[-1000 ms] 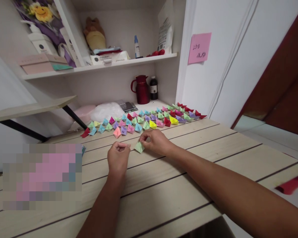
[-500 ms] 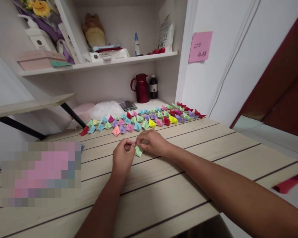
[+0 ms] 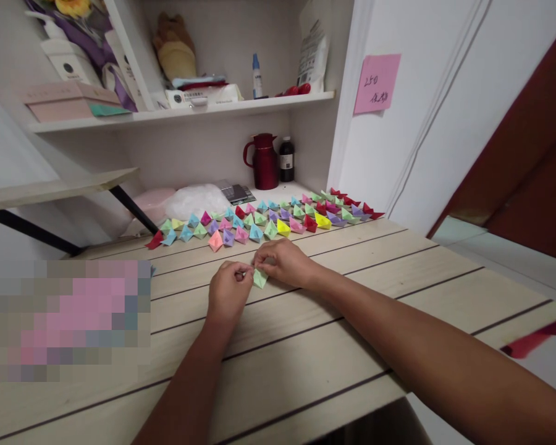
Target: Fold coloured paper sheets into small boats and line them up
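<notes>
The pale green paper piece [image 3: 260, 280] is at your fingertips, low over the table [image 3: 306, 371]; whether it touches the boards, I cannot tell. Your right hand [image 3: 285, 264] has its fingers bent and closed on the upper edge of the paper. Your left hand [image 3: 227, 290] is on the opposite side, thumb and forefinger brought together; they seem to pinch the left edge, but the tips hide the exact contact. Probably you hold it from two sides because such a light paper would turn under one hand only. You use just the tips, perhaps to avoid crushing it. The paper looks thin and matte, with a pointed lower corner.

Beyond the fingers, the folded paper boats [image 3: 283, 228] stand in close rows of many colours, with sharp peaks and crisp sides; perhaps they are placed there so that your forearms do not knock them. Below the fingers, the boards look like pale wood, divided by dark straight grooves. Farther beyond the fingers are a smooth red jug [image 3: 265, 162] and, to their left, a soft, whitish plastic bag [image 3: 199, 201].
</notes>
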A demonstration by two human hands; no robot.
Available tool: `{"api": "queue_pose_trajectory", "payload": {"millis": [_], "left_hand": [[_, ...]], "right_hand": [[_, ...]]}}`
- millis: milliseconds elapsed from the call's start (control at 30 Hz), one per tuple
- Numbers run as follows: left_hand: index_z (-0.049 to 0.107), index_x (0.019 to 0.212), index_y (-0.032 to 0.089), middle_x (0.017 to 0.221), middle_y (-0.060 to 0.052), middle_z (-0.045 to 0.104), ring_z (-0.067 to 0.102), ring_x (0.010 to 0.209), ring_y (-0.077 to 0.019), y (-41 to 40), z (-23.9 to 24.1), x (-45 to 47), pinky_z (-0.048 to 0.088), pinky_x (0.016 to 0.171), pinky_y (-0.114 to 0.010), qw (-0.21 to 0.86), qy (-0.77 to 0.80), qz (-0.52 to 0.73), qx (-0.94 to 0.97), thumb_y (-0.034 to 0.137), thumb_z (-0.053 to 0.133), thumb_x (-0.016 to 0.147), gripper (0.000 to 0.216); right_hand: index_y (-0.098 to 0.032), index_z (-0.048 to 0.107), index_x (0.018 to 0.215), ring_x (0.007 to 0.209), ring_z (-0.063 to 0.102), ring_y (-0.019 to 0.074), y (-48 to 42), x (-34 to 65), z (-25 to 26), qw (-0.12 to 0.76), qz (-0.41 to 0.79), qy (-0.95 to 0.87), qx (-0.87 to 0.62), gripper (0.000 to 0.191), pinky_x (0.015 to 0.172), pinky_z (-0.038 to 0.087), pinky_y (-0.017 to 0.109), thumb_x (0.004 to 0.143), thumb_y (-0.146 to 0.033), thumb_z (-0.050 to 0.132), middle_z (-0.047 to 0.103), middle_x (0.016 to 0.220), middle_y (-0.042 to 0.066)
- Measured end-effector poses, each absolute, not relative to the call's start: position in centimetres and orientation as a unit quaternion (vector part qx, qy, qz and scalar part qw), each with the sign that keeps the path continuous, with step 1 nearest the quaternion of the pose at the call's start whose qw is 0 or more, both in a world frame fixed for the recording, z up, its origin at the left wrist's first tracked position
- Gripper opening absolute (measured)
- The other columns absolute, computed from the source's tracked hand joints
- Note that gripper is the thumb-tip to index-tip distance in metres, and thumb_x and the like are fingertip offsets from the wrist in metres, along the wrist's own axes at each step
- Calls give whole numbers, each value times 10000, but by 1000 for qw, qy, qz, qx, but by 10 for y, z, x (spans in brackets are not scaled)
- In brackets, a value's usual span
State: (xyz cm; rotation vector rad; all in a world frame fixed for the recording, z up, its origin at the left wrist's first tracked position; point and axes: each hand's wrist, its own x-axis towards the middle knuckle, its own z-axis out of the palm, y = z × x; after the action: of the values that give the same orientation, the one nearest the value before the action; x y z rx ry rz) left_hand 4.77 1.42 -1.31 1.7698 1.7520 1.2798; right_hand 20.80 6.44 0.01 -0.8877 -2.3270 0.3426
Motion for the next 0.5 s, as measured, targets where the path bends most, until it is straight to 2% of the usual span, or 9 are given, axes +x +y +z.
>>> {"api": "queue_pose_trajectory", "payload": {"millis": [500], "left_hand": [[724,659,224,791,-30,705,624,698,-169,15,-13,49,465,678,-281,161,621,419,642,219,637,671,88]], "right_hand": [[-181,705,777,801,626,153,66,207,-1,301,142,-871,-361,58,764,379,265,803,-169,655,720,837,21]]}}
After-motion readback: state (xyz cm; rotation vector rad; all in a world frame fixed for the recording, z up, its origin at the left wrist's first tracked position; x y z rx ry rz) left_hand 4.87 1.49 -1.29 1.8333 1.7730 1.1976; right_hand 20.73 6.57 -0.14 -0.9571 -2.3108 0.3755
